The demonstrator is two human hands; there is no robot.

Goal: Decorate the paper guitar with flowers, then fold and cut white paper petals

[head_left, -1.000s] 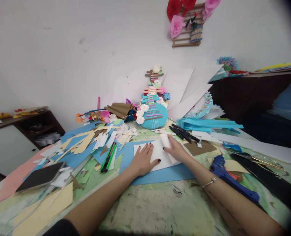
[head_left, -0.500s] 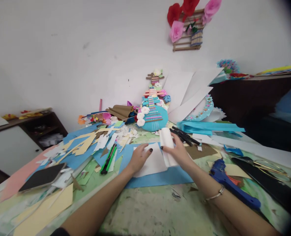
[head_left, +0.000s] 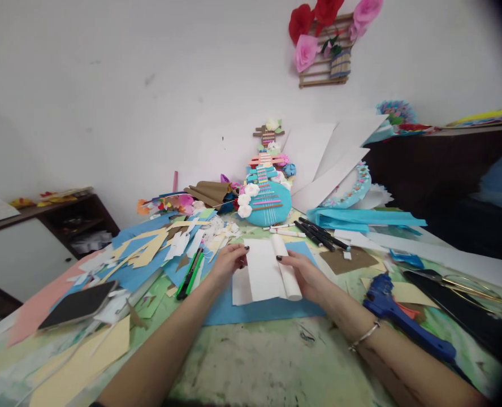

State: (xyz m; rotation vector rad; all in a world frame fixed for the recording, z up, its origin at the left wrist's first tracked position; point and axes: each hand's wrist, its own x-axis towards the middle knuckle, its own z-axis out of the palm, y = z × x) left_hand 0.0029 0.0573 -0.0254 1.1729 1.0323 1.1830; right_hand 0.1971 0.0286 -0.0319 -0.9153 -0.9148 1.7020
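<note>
Head view: over blue sheet [head_left: 251, 315], left hand [head_left: 229, 263] pinches white paper [head_left: 262, 272], right hand [head_left: 309, 275] clasps roll [head_left: 291, 284]; likely rolling, needing even tension next.

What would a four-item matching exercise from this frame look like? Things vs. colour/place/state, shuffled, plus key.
Things
1. White paper roll
2. Glue gun
3. Cutter knife
4. Phone

Descriptions
A. Green and black
B. Lying flat, dark face up
C. In the right hand
D. Blue, lying on the table

Pairs: 1-C, 2-D, 3-A, 4-B
</note>
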